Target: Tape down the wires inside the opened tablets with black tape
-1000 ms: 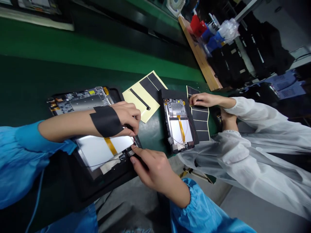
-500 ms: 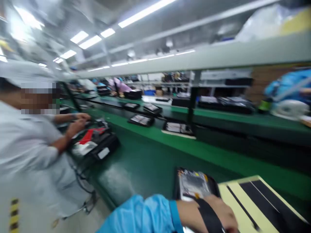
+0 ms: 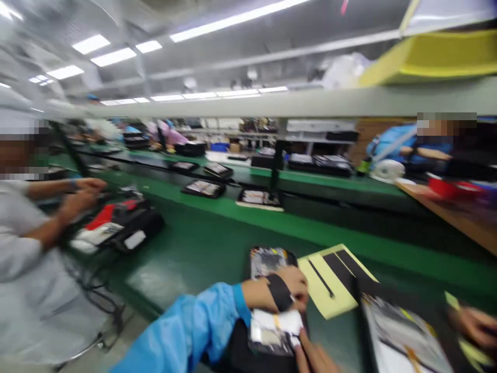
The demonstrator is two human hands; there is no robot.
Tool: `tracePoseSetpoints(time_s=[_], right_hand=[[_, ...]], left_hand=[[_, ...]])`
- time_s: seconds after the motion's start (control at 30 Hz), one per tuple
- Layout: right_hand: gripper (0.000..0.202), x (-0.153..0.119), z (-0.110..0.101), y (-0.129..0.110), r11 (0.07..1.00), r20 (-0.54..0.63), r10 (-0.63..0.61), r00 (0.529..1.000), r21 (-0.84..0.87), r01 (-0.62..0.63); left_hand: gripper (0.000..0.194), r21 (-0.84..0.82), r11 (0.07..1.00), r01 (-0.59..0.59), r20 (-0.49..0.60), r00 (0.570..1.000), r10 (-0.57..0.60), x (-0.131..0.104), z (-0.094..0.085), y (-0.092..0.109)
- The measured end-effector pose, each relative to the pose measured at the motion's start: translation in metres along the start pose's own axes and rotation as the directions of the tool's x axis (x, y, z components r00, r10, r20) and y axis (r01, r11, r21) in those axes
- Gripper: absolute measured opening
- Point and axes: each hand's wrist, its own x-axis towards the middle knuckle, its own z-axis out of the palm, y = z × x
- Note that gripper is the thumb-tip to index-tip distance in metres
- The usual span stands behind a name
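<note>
My left hand (image 3: 292, 286), with a black band at the wrist and a blue sleeve, lies across an opened electronic device (image 3: 267, 334) in a black housing. Its fingers curl downward at the device's right side; whatever is in them is hidden. My right hand (image 3: 316, 358) enters from the bottom edge, fingers stretched out, the tips touching the device's lower right part. A white panel and some wiring show inside the device. Beside it lies a pale yellow sheet (image 3: 324, 298) bearing black strips.
A second opened device (image 3: 404, 331) is at lower right, near another person's hand (image 3: 479, 326). Several devices lie along the green bench (image 3: 194, 248). To the left, a co-worker (image 3: 23, 248) handles something by a black case (image 3: 142, 230). A pale shelf beam (image 3: 233, 108) crosses above.
The view has swung right and the scene has shifted left. My right hand, the second device and another person's hand have come into view. My left hand stays over the device.
</note>
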Motion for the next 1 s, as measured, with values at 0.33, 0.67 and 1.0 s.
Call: tracePoseSetpoints(time_s=[0.33, 0.67, 1.0], right_hand=[[0.023, -0.016, -0.036, -0.041, 0.988, 0.148, 0.102, 0.984, -0.126, -0.083], [0.029, -0.025, -0.039, -0.038, 0.997, 0.202, 0.016, 0.979, -0.078, 0.000], [0.033, -0.024, -0.043, -0.041, 0.999, 0.275, 0.045, 0.960, -0.007, -0.045]], left_hand=[[0.032, -0.270, 0.898, -0.348, -0.386, 0.893, 0.231, -0.066, 0.041, -0.008], [0.031, -0.219, 0.898, -0.381, -0.341, 0.892, 0.295, -0.061, 0.045, -0.019], [0.027, -0.329, 0.888, -0.320, -0.189, 0.944, 0.271, -0.027, 0.024, -0.040]])
